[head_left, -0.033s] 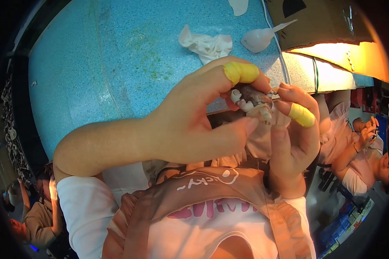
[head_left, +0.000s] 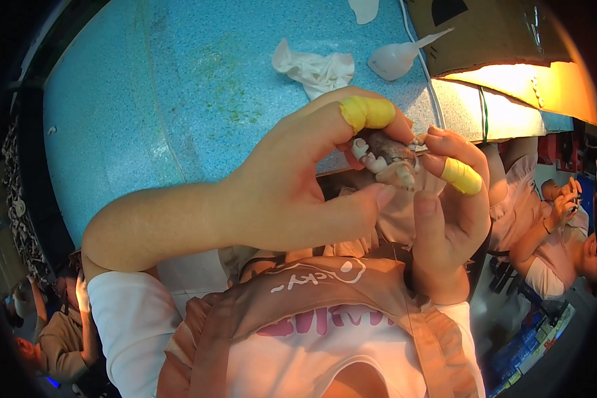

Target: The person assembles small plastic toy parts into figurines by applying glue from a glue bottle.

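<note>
A small brown piece with cream and white knobbly parts (head_left: 393, 154) is held up in front of my chest, just off the table's near edge. Its exact kind is hard to make out. My left hand (head_left: 305, 172) is closed around its left side, fingers curled over the top and thumb bent below. My right hand (head_left: 454, 205) is curled at its right side, with fingertips touching that end and the thumb lower down, a little apart. Yellow tape wraps a finger on each hand. The contact points are partly hidden behind the fingers.
On the blue speckled table (head_left: 119, 119) lie a crumpled white tissue (head_left: 315, 69) and a translucent squeeze bulb with a thin spout (head_left: 393, 62). A white cable (head_left: 426, 73) runs beside a brown cardboard box (head_left: 504, 33). Other people sit at right (head_left: 544, 245) and lower left (head_left: 63, 331).
</note>
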Demonstrator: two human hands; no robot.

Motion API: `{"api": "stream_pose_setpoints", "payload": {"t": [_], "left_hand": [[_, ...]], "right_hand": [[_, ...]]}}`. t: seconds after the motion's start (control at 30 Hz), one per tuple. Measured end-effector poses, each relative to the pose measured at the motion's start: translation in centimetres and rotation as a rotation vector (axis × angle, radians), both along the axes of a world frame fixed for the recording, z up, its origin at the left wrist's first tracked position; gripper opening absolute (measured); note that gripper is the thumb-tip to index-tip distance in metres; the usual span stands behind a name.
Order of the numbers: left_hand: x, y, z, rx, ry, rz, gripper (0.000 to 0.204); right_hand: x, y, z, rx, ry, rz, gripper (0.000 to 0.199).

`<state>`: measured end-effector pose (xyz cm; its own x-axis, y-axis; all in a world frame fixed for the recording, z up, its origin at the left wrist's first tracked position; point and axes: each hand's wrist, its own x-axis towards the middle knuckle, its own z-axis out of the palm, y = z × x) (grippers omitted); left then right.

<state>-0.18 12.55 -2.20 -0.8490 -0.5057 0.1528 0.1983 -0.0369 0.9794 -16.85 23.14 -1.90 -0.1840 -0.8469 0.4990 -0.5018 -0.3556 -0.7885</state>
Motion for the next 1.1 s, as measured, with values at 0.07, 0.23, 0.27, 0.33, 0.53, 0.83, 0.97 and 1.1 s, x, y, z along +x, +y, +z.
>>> {"api": "stream_pose_setpoints", "payload": {"t": [0.07, 0.23, 0.27, 0.33, 0.53, 0.83, 0.97, 1.1], "left_hand": [[-0.1, -0.1, -0.3, -0.174, 0.002, 0.007, 0.040], [-0.4, -0.4, -0.4, -0.439, 0.052, 0.079, 0.041], [-0.5, -0.3, -0.3, -0.480, 0.056, 0.103, 0.041], [-0.6, -0.3, -0.4, -0.512, 0.072, 0.115, 0.041], [-0.6, -0.3, -0.4, -0.652, 0.079, 0.151, 0.042], [-0.8, -0.3, -0.3, -0.675, 0.058, 0.203, 0.043], [-0.9, 0.3, -0.6, -0.262, -0.003, 0.168, 0.038], [-0.7, 0.2, 1.3, 0.437, -0.022, -0.052, 0.039]], "right_hand": [[-0.1, 0.0, 0.2, -0.001, 0.033, -0.001, 0.026], [0.3, -0.1, 0.3, 0.013, 0.051, -0.020, 0.027], [0.3, -0.1, 0.2, 0.009, 0.064, -0.027, 0.027], [0.5, -0.2, 0.1, 0.005, 0.075, -0.031, 0.027], [1.0, -0.3, -0.2, -0.009, 0.029, -0.056, 0.025], [1.0, -0.7, -0.8, -0.019, -0.070, -0.016, 0.031], [0.5, -0.9, -1.5, -0.065, -0.144, -0.017, 0.034], [-0.6, -0.7, -0.6, -0.076, 0.376, 0.023, 0.051]]}}
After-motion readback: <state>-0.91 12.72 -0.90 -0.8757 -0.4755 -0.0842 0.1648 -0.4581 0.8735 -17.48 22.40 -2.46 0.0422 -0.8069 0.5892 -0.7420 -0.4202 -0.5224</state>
